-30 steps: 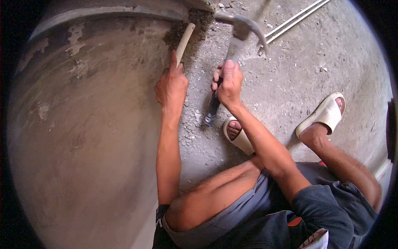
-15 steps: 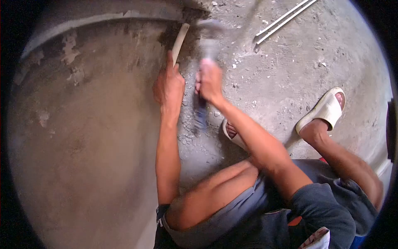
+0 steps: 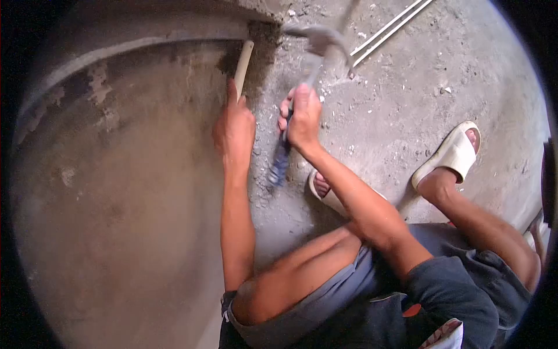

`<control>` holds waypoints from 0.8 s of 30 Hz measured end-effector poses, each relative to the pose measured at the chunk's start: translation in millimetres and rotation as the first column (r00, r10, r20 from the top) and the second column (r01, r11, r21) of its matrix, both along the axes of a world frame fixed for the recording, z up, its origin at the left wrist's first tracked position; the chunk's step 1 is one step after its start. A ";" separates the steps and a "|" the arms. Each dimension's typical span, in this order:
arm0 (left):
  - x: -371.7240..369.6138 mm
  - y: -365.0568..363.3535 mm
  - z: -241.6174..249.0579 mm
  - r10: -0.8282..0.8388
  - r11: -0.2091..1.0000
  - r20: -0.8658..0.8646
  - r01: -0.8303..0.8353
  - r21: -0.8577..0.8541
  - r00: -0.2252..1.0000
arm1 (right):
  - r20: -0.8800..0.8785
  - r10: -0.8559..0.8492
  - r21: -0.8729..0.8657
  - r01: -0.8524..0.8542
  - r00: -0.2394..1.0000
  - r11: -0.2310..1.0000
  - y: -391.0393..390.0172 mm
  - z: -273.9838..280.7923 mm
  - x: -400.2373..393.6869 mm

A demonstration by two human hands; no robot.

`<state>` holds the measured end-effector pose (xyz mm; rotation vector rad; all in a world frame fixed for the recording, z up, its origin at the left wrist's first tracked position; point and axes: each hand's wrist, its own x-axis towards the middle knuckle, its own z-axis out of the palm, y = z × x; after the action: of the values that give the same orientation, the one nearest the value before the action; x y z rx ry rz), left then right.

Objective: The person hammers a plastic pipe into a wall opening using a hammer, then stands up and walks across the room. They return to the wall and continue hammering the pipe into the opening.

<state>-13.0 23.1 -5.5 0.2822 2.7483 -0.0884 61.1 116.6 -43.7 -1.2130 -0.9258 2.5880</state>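
Observation:
My left hand (image 3: 234, 127) is closed round a pale, round rod (image 3: 244, 63), its index finger lying along it. The rod's upper end points at the dark, broken patch (image 3: 264, 43) low on the wall. To the right, my right hand (image 3: 303, 116) grips a claw hammer (image 3: 317, 41) by its handle, whose dark blue lower end shows below the fist. The hammer head, slightly blurred, is apart from the rod, to its upper right.
A grey, stained wall (image 3: 128, 174) with a ledge (image 3: 99, 52) fills the left side. Rubble lies on the concrete floor (image 3: 383, 116). Two thin white strips (image 3: 392, 32) lie at the top right. My sandalled feet (image 3: 456, 154) rest on the floor.
The hammer head has swung right, away from the rod, and its handle now tilts more. My left hand and the rod sit slightly lower and further left in view.

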 end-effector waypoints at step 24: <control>15.8 -25.6 10.6 -0.045 0.999 -0.046 0.044 -0.016 0.998 | -0.027 0.221 0.092 -0.217 0.975 0.972 5.4 -11.4 18.9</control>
<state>2.8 -2.5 5.2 0.3414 2.7866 -0.1294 80.0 122.0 -55.1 -1.0923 -1.2165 2.6903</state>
